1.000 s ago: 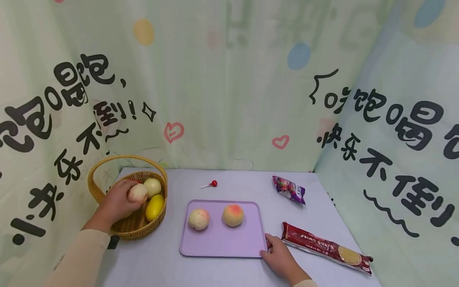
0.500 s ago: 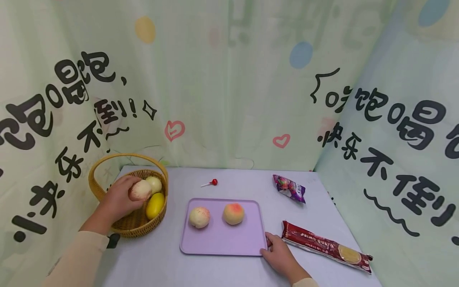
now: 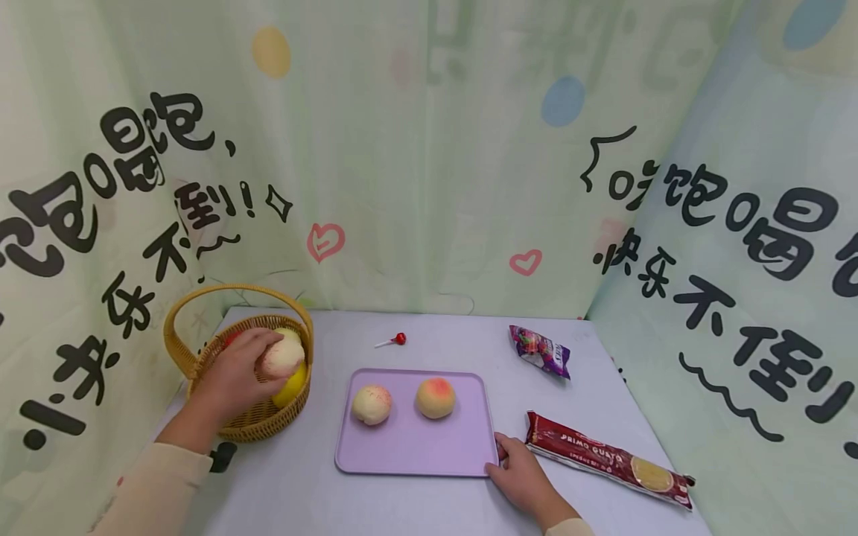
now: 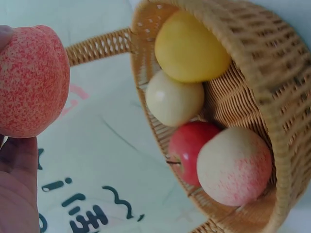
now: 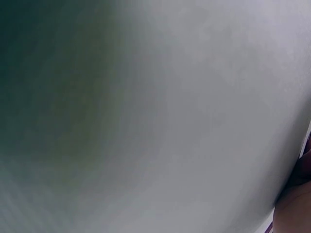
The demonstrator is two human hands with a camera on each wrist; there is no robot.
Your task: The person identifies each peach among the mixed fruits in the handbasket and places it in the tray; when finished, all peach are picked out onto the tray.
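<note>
My left hand (image 3: 231, 380) grips a pale peach with pink speckles (image 3: 283, 359) over the wicker basket (image 3: 251, 433). In the left wrist view the held peach (image 4: 33, 82) is apart from the basket's contents: a yellow fruit (image 4: 190, 48), a small cream-coloured fruit (image 4: 174, 98), a red apple (image 4: 189, 148) and another peach (image 4: 235, 167). At the front right corner of the purple tray (image 3: 415, 450), my right hand (image 3: 526, 476) holds the rim between thumb and fingers. Two more peaches lie on the tray, one pale (image 3: 372, 405) and one orange-topped (image 3: 436, 398).
Behind the tray lies a red lollipop (image 3: 400, 339). A purple snack bag (image 3: 540, 352) is at the back right, and a long red pasta packet (image 3: 606, 460) lies right of my right hand. Printed curtains (image 3: 429, 186) enclose the table's back and sides.
The left hand has moved right with the peach, which now covers part of the yellow fruit in the head view. The right hand stays at the tray corner.
</note>
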